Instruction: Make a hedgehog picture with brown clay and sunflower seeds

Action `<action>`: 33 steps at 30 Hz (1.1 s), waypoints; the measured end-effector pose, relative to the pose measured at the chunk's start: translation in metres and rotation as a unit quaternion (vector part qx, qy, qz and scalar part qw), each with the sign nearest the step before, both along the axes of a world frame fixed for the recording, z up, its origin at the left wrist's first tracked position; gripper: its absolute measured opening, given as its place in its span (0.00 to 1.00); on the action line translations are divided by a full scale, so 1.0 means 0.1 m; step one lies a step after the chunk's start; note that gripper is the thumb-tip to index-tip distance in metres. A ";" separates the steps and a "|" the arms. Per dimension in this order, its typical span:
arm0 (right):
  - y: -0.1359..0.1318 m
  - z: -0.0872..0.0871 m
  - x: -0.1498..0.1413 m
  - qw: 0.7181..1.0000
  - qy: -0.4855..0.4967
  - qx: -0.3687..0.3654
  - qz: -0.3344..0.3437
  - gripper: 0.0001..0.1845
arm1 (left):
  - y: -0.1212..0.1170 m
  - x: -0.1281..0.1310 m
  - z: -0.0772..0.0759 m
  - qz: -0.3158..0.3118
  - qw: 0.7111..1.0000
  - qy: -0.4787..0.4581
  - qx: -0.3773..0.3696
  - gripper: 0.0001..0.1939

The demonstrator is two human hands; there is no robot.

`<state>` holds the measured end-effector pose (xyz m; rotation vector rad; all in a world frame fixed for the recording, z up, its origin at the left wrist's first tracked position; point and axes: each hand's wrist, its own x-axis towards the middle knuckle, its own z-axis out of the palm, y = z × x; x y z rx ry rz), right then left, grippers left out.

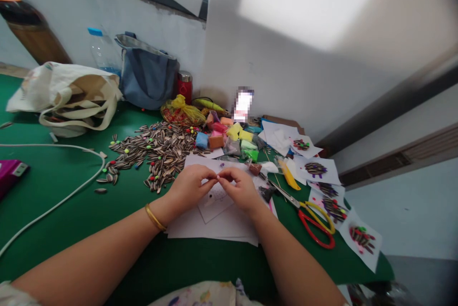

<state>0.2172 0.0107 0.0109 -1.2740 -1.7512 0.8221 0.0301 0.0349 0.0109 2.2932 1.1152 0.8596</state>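
My left hand [191, 185] and my right hand [240, 187] meet at the fingertips above a stack of white paper [229, 234]. Both are closed in a pinch, pressed around something tiny and pale whose kind I cannot make out. Under them, the top sheet carries a drawn outline and a small dark dot. Just beyond the fingers, a small purple bit [222, 165] lies on the paper. A heap of striped sunflower seeds [168, 146], with coloured beads among them, spreads to the left. Soft coloured clay packets [234, 139] are piled behind my hands.
Scissors [311, 220] with red and yellow handles lie at the right, near paper cards [361, 239] bearing seed figures. A white cable [67, 203] curves across the green table [118, 215]. Behind stand a blue bag [148, 77], a red flask [184, 87] and a lit phone [243, 104].
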 end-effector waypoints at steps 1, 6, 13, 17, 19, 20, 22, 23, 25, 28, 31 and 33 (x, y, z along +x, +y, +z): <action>0.01 -0.01 0.00 1.000 0.003 -0.006 -0.005 0.07 | 0.00 0.00 0.00 -0.002 1.000 0.005 0.007 0.06; 0.03 -0.04 0.00 0.998 0.052 -0.039 -0.022 0.07 | -0.02 -0.01 0.02 -0.010 1.000 0.006 0.026 0.05; 0.03 -0.05 0.00 0.993 0.094 -0.070 -0.023 0.09 | -0.05 0.00 0.06 -0.022 1.000 0.004 0.004 0.07; 0.02 -0.02 -0.01 0.993 0.090 -0.073 -0.014 0.09 | -0.04 0.00 0.04 -0.026 1.000 -0.009 -0.010 0.08; 0.01 -0.03 -0.02 0.993 0.091 -0.076 -0.012 0.09 | -0.03 0.01 0.04 -0.025 1.000 -0.013 -0.013 0.08; 0.01 -0.03 -0.02 0.993 0.092 -0.078 -0.011 0.09 | -0.03 0.01 0.04 -0.024 1.000 -0.014 -0.014 0.08; 0.01 -0.05 -0.02 0.992 0.092 -0.081 -0.007 0.10 | -0.03 0.01 0.03 -0.020 1.000 -0.016 -0.011 0.08; 0.01 -0.06 -0.02 0.993 0.091 -0.081 -0.007 0.10 | -0.03 0.01 0.03 -0.019 1.000 -0.016 -0.009 0.07; 0.01 -0.07 -0.02 0.994 0.082 -0.077 -0.008 0.10 | -0.03 0.01 0.03 -0.017 1.000 -0.017 -0.001 0.07; 0.02 -0.08 -0.02 0.994 0.078 -0.074 -0.013 0.09 | -0.04 0.01 0.03 -0.013 1.000 -0.022 0.012 0.05; 0.03 -0.08 0.00 0.988 0.119 -0.094 -0.026 0.10 | -0.01 -0.01 0.04 0.000 0.999 -0.034 0.014 0.05; 0.04 -0.07 0.01 0.981 0.154 -0.112 -0.037 0.12 | 0.03 -0.04 0.05 0.021 0.999 -0.024 0.019 0.06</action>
